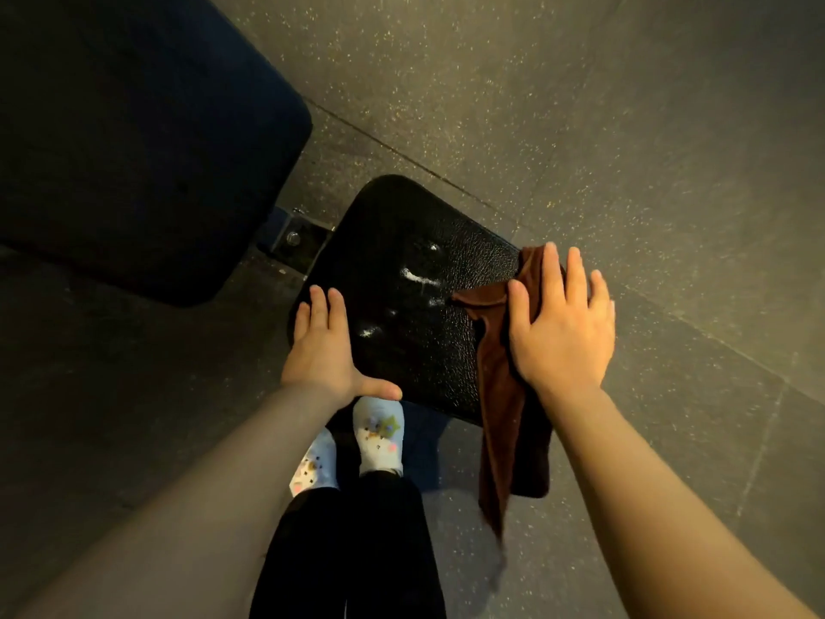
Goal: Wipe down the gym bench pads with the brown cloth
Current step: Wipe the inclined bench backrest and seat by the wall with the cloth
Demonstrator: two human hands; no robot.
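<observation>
A black seat pad (402, 270) with a few white wet streaks sits in the middle of the view. The brown cloth (495, 395) lies over the pad's right edge and hangs down past its near corner. My right hand (560, 323) presses flat on the cloth with straight fingers. My left hand (323, 346) rests flat on the pad's left near corner, thumb spread along the near edge. A larger dark blue back pad (134, 145) fills the upper left.
A metal bracket with a bolt (294, 236) joins the two pads. Speckled dark rubber floor (625, 127) surrounds the bench. My feet in light patterned shoes (379, 431) stand just below the seat pad's near edge.
</observation>
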